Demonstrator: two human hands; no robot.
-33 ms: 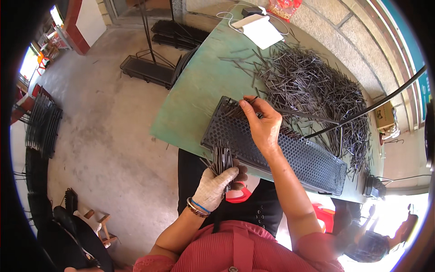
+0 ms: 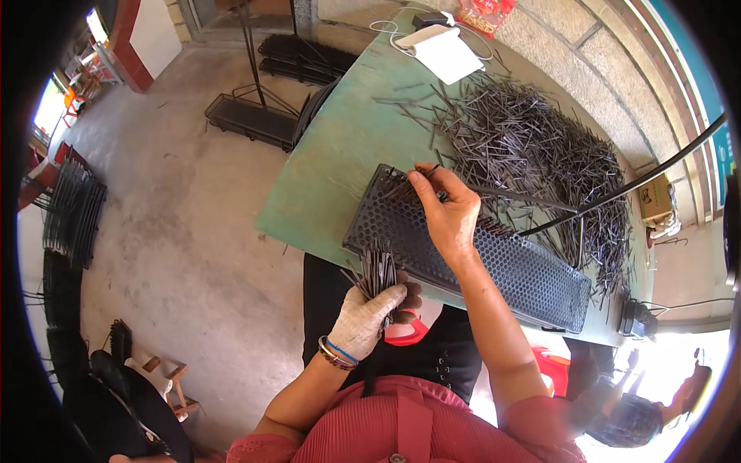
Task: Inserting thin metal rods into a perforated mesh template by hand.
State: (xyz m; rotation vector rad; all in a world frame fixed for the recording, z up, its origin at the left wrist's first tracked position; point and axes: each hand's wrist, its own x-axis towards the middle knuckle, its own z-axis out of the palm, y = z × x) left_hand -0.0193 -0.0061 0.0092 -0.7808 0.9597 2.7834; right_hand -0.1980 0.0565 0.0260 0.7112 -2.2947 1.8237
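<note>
Strips (image 2: pixel 378 268), thin and dark, fill the closed left hand (image 2: pixel 364 316) beside the tray (image 2: pixel 532 289) on the bench (image 2: pixel 324 170), while the right hand (image 2: pixel 450 212), its grip pinching more at the tray's far left end, probably needs a light touch.

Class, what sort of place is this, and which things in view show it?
Probably a workshop: beside a perforated black tray, a heap of thin dark strips covers part of the green table, and another dark tray, with upright rods, stands on the concrete floor.
</note>
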